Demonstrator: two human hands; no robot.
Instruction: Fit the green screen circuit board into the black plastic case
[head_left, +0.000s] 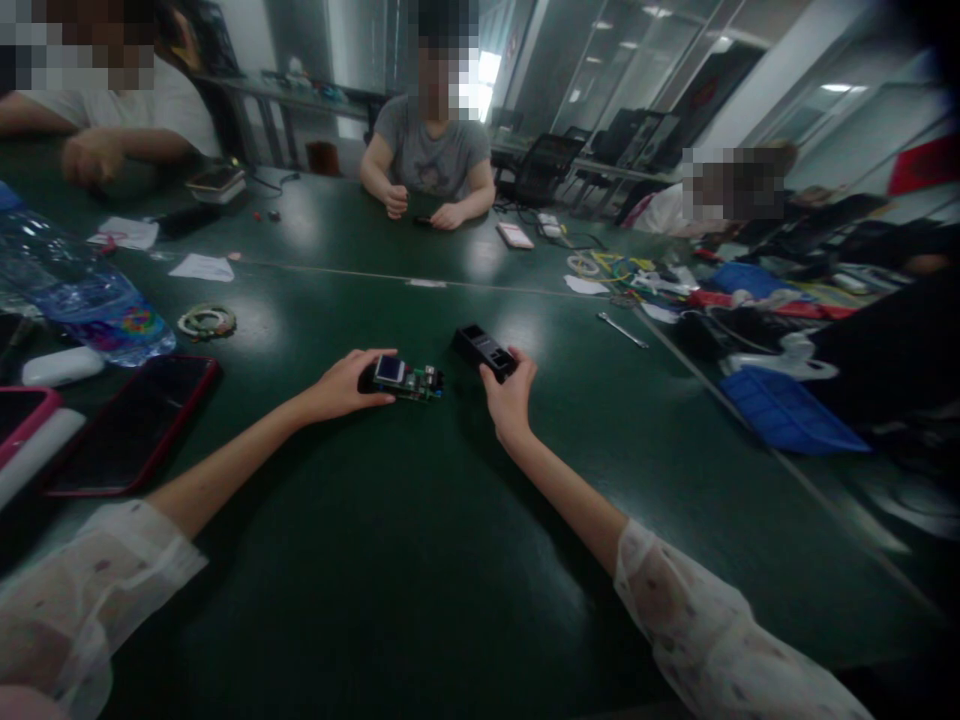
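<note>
Between the thumb and fingers of my left hand [343, 385] is a green circuit board [414, 382] with a small screen at its near-hand end and connectors at the other. My right hand [511, 394] grips the lower end of a black plastic case [481, 346], which has openings in its upper face and tilts away to the left. A short gap separates the board from the case. Both are over the dark green tabletop [420, 540]; whether either rests on it I cannot tell.
To the left are a red-edged phone [139, 425], a plastic bottle [112, 315] and a ring-shaped coil [206, 321]. A wrench [622, 330] and blue tray [791, 410] lie to the right. Across the table sits a person in grey [431, 150]; others sit left and right.
</note>
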